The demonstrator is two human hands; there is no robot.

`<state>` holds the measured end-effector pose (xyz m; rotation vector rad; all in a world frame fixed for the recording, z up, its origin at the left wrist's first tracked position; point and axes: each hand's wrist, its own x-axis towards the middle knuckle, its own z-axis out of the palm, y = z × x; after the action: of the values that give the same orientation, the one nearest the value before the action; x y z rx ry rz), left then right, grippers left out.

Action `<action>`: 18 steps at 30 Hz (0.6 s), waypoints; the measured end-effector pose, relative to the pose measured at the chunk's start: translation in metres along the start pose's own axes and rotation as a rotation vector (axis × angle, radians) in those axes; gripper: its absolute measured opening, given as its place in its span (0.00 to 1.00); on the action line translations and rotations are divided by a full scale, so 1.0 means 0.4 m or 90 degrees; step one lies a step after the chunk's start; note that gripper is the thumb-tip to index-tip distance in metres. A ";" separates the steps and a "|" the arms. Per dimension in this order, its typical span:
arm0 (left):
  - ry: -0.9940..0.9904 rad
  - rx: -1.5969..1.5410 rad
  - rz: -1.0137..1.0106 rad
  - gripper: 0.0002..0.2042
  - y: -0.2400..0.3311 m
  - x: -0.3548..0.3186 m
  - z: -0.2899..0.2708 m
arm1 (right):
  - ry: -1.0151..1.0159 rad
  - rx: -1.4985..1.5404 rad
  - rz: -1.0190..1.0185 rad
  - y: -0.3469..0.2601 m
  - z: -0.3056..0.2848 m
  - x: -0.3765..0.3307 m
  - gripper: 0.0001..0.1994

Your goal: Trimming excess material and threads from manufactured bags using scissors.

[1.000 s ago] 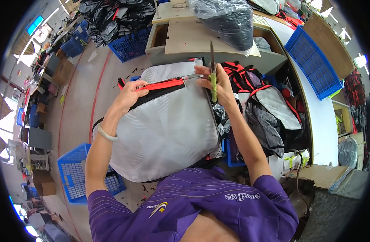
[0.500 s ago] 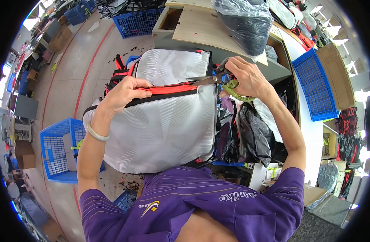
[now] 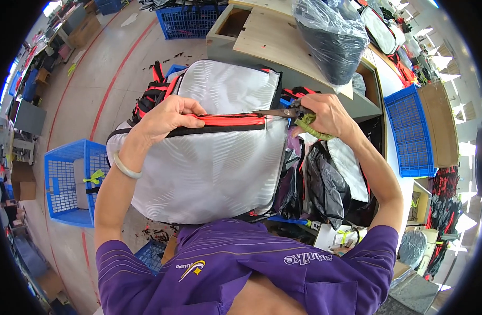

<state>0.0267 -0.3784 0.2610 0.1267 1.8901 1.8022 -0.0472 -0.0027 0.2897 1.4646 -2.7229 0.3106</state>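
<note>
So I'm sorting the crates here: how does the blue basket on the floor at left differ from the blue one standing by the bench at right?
The left blue basket sits flat on the floor, mouth up; the right blue basket stands on edge against the wooden bench. The left one holds a grey item with yellow-green bits; the right one looks empty. Both are blue plastic mesh.

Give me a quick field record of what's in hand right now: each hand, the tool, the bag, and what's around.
left hand: grips the red zipper strip on the bag's upper part
right hand: shut on scissors with green-wrapped handles
scissors: blades point left, lying along the red strip
backpack: pale grey, red and black trim, held in front of the person
wrist: pale bangle on left wrist
right of bag: pile of dark bags
left: blue crate on the floor
beyond: wooden bench with a plastic-wrapped dark bundle
</note>
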 end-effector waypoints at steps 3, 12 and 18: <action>0.005 -0.019 -0.011 0.13 0.015 0.000 0.008 | 0.021 0.020 0.044 -0.017 0.002 0.005 0.27; 0.013 -0.053 0.001 0.22 0.030 0.033 0.062 | -0.106 0.061 0.022 -0.097 -0.045 0.125 0.35; 0.046 -0.047 0.015 0.24 0.027 0.036 0.090 | -0.163 0.089 0.047 -0.116 -0.049 0.141 0.31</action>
<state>0.0265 -0.3387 0.2678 0.0578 1.8760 1.9135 -0.0414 -0.0702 0.3231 1.5377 -3.0181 0.3444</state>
